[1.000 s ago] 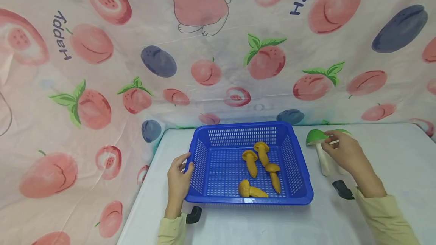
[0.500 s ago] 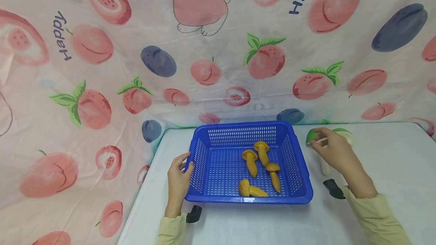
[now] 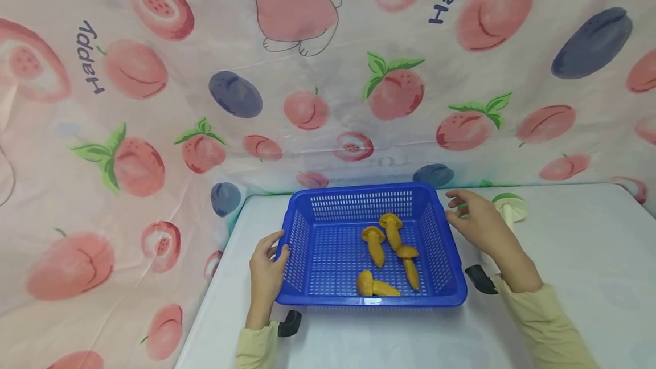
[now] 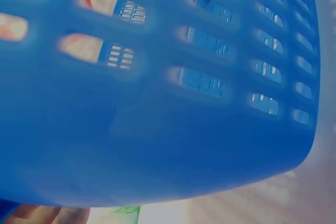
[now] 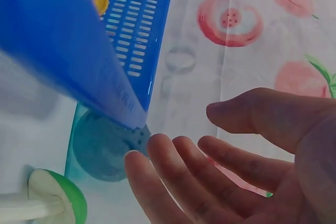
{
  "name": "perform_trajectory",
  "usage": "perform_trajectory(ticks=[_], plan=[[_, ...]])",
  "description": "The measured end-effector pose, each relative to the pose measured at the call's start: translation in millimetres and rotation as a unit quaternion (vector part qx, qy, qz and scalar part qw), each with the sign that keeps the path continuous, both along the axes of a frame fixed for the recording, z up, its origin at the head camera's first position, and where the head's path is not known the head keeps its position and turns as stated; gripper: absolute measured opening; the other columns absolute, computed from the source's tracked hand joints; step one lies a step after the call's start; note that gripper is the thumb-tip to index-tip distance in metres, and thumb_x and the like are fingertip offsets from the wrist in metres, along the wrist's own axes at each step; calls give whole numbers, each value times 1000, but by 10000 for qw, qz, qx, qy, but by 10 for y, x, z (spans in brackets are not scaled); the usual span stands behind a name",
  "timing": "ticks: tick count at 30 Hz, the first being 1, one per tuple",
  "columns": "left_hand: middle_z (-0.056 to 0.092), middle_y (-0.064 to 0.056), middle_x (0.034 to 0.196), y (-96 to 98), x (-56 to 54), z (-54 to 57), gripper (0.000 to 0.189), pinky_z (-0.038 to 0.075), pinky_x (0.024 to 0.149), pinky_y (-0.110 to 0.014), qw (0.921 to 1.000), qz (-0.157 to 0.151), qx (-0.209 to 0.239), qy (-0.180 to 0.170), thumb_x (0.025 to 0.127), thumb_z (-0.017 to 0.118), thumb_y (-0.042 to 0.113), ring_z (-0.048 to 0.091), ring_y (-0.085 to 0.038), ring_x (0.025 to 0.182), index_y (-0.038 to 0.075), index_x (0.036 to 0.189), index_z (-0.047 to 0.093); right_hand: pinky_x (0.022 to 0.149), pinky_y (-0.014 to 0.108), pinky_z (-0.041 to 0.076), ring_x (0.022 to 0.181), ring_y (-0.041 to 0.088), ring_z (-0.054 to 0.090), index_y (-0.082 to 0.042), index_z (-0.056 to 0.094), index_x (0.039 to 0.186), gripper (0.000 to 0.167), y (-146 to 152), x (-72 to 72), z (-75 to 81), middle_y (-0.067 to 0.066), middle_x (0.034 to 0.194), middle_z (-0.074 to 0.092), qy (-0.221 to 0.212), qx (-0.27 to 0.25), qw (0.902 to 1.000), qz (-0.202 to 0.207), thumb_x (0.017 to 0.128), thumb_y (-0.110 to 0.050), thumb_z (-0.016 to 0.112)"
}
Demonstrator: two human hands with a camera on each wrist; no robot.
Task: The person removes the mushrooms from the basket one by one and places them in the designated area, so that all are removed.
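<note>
Holding basket [image 3: 371,301], left grip [image 3: 267,272], right grip [image 3: 480,225] spread

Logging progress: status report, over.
Left hand holds blue basket by left rim. Right hand empty, near right rim. Four yellow mushrooms inside. Green-capped mushrooms partly hidden.

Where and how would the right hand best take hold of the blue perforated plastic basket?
Probably by the right rim of the blue perforated plastic basket, coming from the right and pinching it. That rim stands raised beside the right hand, and the left hand grips the opposite rim, so the load should balance.
</note>
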State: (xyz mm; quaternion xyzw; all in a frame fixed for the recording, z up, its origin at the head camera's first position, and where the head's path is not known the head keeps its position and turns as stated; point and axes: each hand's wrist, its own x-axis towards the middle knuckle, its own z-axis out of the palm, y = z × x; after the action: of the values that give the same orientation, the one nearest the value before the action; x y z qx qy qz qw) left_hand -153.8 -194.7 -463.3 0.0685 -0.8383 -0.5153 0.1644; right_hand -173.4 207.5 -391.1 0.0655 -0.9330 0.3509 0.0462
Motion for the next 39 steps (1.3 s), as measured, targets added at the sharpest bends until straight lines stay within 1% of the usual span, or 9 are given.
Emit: perform_trajectory(ticks=[7,11,17,24,27,33,39], plan=[[59,-14,134,-5,-4,-29,35,54,95,-52,10000,34,-32,-58,94,63,5,67,-33,108,7,129,65,78,51,57,97,40,67,12,51,132,45,-80,-16,45,29,114,64,66,15,9997,213,93,-9,60],[59,-14,134,4,-13,-30,35,54,94,-52,10000,-25,19,-4,94,64,5,67,-33,107,7,129,65,75,49,58,98,40,66,10,52,131,43,-129,-12,93,28,116,64,28,41,9996,269,94,-10,60],[59,-13,134,6,-24,-36,35,54,95,-52,10000,-22,50,-29,94,63,5,66,-33,108,7,129,65,74,47,57,94,38,67,11,54,128,40,-227,-38,121,28,113,64,152,-39,9993,334,93,-8,61],[59,-14,135,-12,-15,-47,34,53,95,-53,10000,6,-49,-16,95,62,5,66,-34,108,7,129,65,76,47,57,94,36,66,10,54,129,40,-342,-92,98,26,111,65,17,-84,9991,417,93,-8,61],[59,-15,135,-16,-8,-55,34,53,95,-53,10000,5,-84,-24,95,62,6,66,-34,109,7,129,64,75,46,57,92,35,66,10,54,128,40,-388,-121,76,26,110,66,-41,-107,9989,455,93,-7,62],[59,-15,135,-19,8,-58,35,53,96,-53,10000,-22,-86,-31,95,62,5,66,-35,109,7,130,64,74,43,58,91,33,66,10,54,127,39,-464,-163,9,26,111,65,-294,-131,9983,479,93,-8,61],[58,-15,135,-18,2,-58,35,53,95,-53,10000,-70,8,31,95,62,4,66,-34,108,7,129,64,78,47,57,96,39,65,11,55,125,38,-514,-197,-58,26,108,66,-298,-69,9984,483,92,-8,61]])
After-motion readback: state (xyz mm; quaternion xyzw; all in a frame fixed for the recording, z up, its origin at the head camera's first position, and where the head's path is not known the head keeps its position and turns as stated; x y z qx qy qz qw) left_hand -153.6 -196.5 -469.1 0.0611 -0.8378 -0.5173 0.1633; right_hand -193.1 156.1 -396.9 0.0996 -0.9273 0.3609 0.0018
